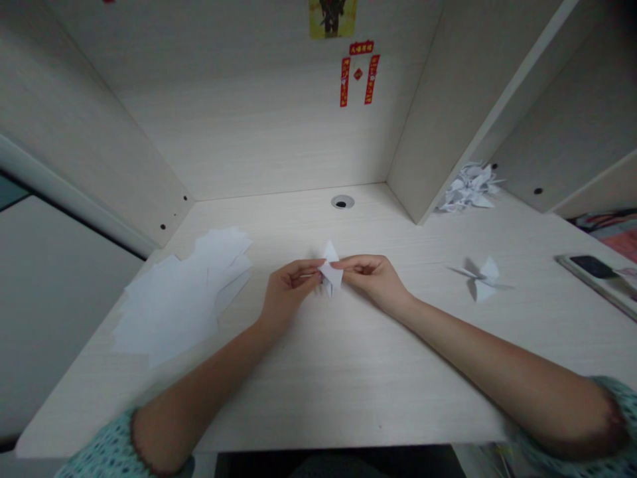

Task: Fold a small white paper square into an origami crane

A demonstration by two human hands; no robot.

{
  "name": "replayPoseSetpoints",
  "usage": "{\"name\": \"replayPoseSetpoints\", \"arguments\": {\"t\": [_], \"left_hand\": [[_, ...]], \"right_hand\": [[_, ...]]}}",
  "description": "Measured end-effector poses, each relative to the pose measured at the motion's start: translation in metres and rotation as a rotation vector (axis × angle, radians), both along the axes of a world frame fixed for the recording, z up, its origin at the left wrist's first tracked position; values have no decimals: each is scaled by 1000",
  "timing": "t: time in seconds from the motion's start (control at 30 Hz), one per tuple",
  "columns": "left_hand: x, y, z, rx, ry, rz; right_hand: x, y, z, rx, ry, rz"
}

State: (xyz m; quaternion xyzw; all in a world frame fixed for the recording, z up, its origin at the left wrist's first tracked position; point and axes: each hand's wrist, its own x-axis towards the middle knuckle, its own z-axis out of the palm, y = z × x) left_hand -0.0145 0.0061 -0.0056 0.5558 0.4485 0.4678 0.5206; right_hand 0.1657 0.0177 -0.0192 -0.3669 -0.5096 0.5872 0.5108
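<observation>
A small folded white paper figure, which looks like an origami crane (332, 273), is held up between both hands over the middle of the desk. My left hand (286, 292) pinches its left side between thumb and fingers. On the opposite side, my right hand (375, 275) is closed on its edge. Pointed flaps stick out above and below the fingers. To the right of my right hand, a finished-looking paper crane (485, 280) stands on the desk with its wings spread. Loose white paper sheets (174, 305) lie overlapping to the left of my left hand.
A heap of folded white paper pieces (470, 189) lies behind the upright divider (438, 133). At the right edge is a flat, pale-edged item with a dark rounded patch (594, 267). A round cable hole (342, 202) is set near the back panel, which carries red stickers (344, 83).
</observation>
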Motion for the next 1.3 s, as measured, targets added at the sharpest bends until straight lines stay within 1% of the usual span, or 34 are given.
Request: {"name": "replayPoseSetpoints", "arguments": {"t": [0.07, 0.17, 0.37, 0.5, 0.63, 0.73, 0.83, 0.93, 1.0, 1.13, 1.3], "left_hand": [[-1, -1, 1, 8, 24, -7], [-2, -1, 4, 18, 67, -20], [-2, 1, 10, 2, 110, 62], [-3, 4, 8, -34, 95, 67], [-6, 8, 2, -91, 2, 48], [-5, 9, 1, -118, -42, 32], [-2, 6, 2, -96, -20, 23], [1, 3, 3, -73, 2, 22], [2, 1, 3, -85, -4, 21], [2, 1, 2, -136, -14, -7], [3, 1, 5, -151, 83, -44]], "right_hand": [[0, 1, -2, -47, 1, 0], [1, 1, -3, -71, -14, -3], [2, 1, -1, -60, -48, 47], [3, 3, 0, -55, -54, 56], [2, 4, 1, -73, -23, 98], [0, 3, 2, -107, 20, 49], [-3, 0, 3, -137, 40, -34], [-5, -2, 4, -159, 53, -77], [-5, -4, 4, -164, 65, -85], [-5, -5, 4, -133, 75, -59], [-4, -6, 5, -90, 3, -48]]}}
